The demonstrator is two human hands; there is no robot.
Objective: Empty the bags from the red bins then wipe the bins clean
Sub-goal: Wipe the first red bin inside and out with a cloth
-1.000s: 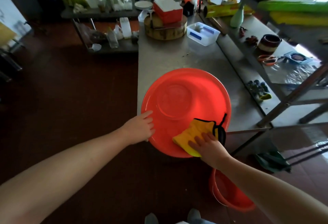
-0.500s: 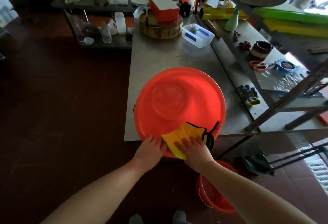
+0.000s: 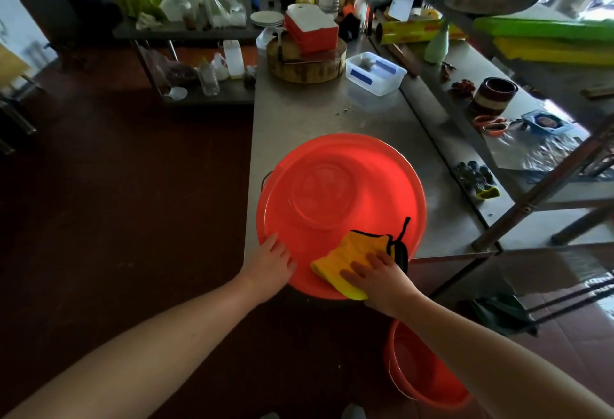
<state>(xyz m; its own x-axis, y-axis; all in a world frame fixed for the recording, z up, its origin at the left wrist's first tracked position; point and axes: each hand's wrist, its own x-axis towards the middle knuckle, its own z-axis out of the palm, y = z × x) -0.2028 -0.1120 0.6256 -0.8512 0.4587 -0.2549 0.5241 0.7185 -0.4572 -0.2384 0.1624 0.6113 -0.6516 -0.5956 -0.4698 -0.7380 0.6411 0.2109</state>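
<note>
Farthest left, we see only dark reddish-brown floor (image 3: 116,186), matte and smooth. Moving right, our left hand (image 3: 270,262) lies flat on the near-left edge of a red bin (image 3: 339,186), fingers released and spread on the glossy plastic, gripping nothing. That bin is round and turned bottom-up on the near end of the steel desk (image 3: 299,119), its near edge jutting past the desk's edge. A raised circular ring marks the middle of its base. On its near-right part lies a yellow cloth (image 3: 349,259), soft and ribbed, with black edging and a black loop sticking up. Our right hand (image 3: 382,274) presses on the cloth with fingers stretched flat, not curled round it. Below that forearm, on the floor, a second red bin (image 3: 422,375) stands mouth-up, partly hidden by the arm. Far along the desk sits a thick round wooden block (image 3: 305,66) carrying a red box with a white lid (image 3: 312,31), and just right of it a clear rectangular plastic tub (image 3: 375,73). Further right, a lower steel shelf (image 3: 448,126) holds a squat dark glazed pot (image 3: 493,94).
</note>
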